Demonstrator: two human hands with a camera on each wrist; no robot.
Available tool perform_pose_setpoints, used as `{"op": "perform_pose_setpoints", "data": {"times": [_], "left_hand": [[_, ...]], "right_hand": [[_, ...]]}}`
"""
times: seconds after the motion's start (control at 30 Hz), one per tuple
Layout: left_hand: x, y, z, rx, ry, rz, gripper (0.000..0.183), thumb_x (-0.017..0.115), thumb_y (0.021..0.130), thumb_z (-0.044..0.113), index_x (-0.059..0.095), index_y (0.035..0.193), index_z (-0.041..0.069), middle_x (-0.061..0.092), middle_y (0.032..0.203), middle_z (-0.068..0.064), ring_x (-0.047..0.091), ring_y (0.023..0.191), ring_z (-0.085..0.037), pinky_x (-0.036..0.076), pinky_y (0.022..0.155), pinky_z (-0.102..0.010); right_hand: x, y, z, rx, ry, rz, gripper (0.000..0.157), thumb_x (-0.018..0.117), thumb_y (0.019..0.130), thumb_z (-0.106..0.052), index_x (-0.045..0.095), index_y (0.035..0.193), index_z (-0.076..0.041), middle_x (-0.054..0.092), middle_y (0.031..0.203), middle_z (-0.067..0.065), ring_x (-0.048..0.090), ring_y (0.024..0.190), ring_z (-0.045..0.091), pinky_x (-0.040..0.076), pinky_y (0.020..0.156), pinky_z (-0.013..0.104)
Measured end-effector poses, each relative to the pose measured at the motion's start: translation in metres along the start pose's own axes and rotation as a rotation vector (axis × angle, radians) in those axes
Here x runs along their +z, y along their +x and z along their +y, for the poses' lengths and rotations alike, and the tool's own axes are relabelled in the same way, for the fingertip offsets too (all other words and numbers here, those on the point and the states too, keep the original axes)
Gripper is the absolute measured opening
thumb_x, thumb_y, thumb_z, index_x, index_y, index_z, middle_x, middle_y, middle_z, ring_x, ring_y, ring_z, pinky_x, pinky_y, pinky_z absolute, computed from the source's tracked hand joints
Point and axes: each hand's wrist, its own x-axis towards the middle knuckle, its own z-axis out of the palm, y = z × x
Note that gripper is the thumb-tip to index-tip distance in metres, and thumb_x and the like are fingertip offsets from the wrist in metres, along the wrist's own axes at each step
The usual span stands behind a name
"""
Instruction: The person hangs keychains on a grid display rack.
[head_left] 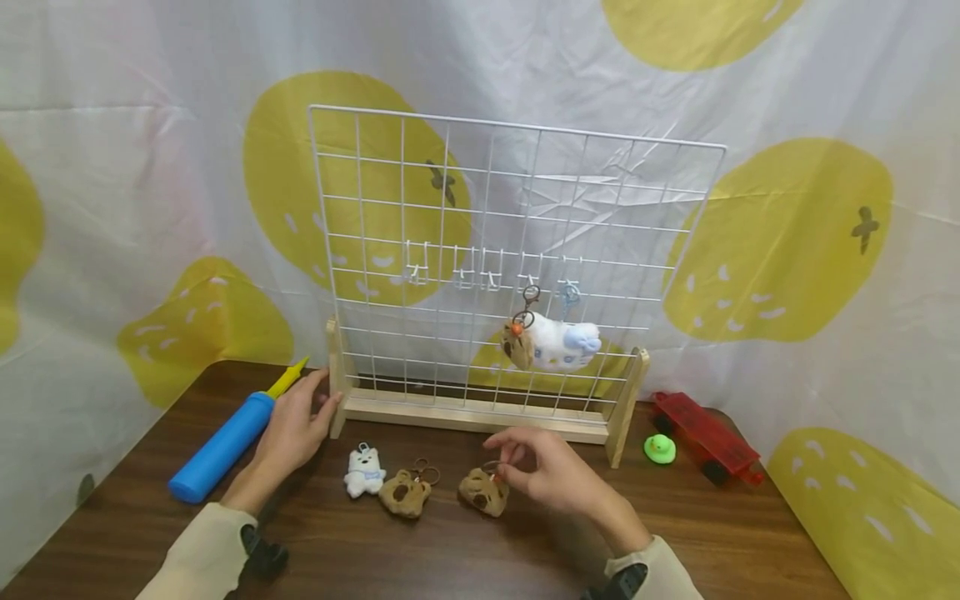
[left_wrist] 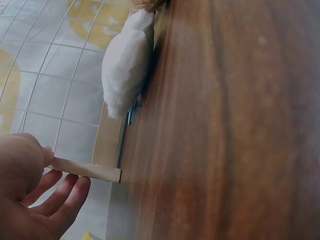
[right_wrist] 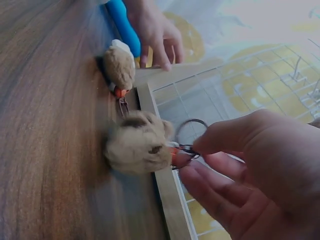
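My right hand (head_left: pixel 553 468) pinches the metal clasp of a brown plush bear-like keychain (head_left: pixel 483 492), its key ring (right_wrist: pixel 192 121) sticking up beside the thumb. In the right wrist view the plush hangs from my fingertips, close over the table. At the rack's left end, my left hand (head_left: pixel 297 423) holds the upright wooden leg (left_wrist: pixel 87 169) between thumb and fingers. A white plush keychain (head_left: pixel 364 472) and a second brown plush keychain (head_left: pixel 406 495) lie on the table between my hands. The white wire grid rack (head_left: pixel 420 404) stands on its wooden base behind them.
Several small white hooks (head_left: pixel 463 279) line the grid. From two of them hang a brown plush (head_left: pixel 517 348) and a white cat plush (head_left: pixel 561 343). A blue pump (head_left: pixel 223 446) lies at left; a green duck (head_left: pixel 660 449) and a red toy car (head_left: pixel 707 437) are at right.
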Motion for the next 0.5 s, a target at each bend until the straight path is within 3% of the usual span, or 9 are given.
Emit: {"op": "perform_pose_setpoints", "data": {"times": [0.23,0.5], "left_hand": [[-0.0021,0.0014,0.0003,-0.005,0.0,-0.002,0.045,0.069,0.107,0.015,0.058,0.146,-0.003,0.071,0.117,-0.023,0.069,0.096,-0.034,0.065,0.076,-0.048],[-0.0019,0.0002,-0.0001,-0.015,-0.007,-0.019,0.046,0.069,0.108,0.016,0.057,0.147,-0.003,0.071,0.121,-0.025,0.072,0.099,-0.036,0.067,0.079,-0.051]], "right_hand": [[-0.002,0.0027,-0.0038,0.001,0.036,0.086,0.015,0.075,0.094,0.001,0.08,0.104,-0.009,0.076,0.096,0.003,0.07,0.086,0.006,0.064,0.08,0.026],[-0.0059,0.0043,-0.0097,-0.021,0.069,0.161,0.01,0.079,0.096,-0.005,0.083,0.103,-0.011,0.078,0.099,0.002,0.075,0.085,0.009,0.066,0.078,0.027]]}}
